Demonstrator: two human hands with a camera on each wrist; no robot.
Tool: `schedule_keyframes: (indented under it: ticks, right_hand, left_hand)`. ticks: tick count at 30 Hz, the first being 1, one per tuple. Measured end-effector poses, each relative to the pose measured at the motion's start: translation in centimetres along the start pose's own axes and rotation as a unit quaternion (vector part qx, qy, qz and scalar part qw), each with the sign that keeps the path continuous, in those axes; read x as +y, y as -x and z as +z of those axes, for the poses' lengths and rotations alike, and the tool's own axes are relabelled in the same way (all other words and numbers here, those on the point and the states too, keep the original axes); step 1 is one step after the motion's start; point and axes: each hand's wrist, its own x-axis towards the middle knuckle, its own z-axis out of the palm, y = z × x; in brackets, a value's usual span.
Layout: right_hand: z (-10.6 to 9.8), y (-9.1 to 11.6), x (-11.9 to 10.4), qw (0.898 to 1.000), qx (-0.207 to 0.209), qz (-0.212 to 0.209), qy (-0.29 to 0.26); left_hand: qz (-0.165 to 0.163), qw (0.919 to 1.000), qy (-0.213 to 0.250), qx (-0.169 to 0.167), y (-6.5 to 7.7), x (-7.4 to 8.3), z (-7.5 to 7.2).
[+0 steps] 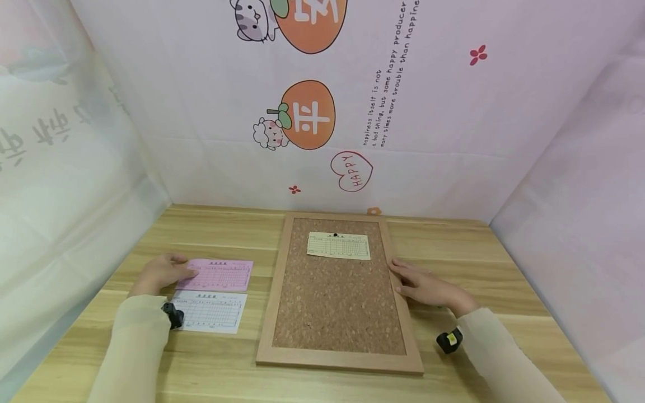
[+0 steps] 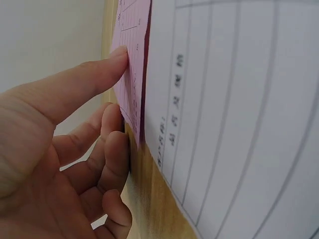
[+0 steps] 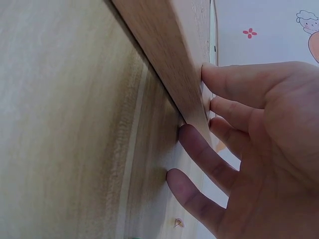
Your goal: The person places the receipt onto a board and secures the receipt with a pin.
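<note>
A pink form slip [image 1: 224,275] lies on the wooden table at the left. My left hand [image 1: 163,272] is at its left edge, the thumb resting on the slip and the other fingers bent by the edge, as the left wrist view shows. Just below lies a white form slip [image 1: 214,312], close by in the left wrist view [image 2: 234,99]. A wood-framed cork board [image 1: 342,313] lies in the middle. Near its top a pale yellow slip [image 1: 339,247] is held by a black pushpin [image 1: 335,235]. My right hand [image 1: 428,286] rests against the right side of the frame [image 3: 159,45], fingers extended.
The wooden table [image 1: 478,252] extends on both sides of the board. A printed white cloth [image 1: 428,112] hangs behind it, with more cloth at the left and right. A small black device [image 1: 173,316] sits at the left wrist, another [image 1: 449,340] at the right.
</note>
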Motion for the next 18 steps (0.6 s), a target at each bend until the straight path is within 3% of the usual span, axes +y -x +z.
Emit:
schedule_keyframes:
  ticks: [10,18]
  right_hand:
    - [0.05,0.0,-0.23,1.0,0.003,-0.005,0.0]
    - [-0.03,-0.01,-0.25,1.0,0.004,-0.006,0.004]
  left_hand:
    - [-0.015,0.9996,0.02,-0.011,-0.16,0.11,0.12]
    - [0.007,0.9999,0.011,0.001,-0.21,-0.02,0.39]
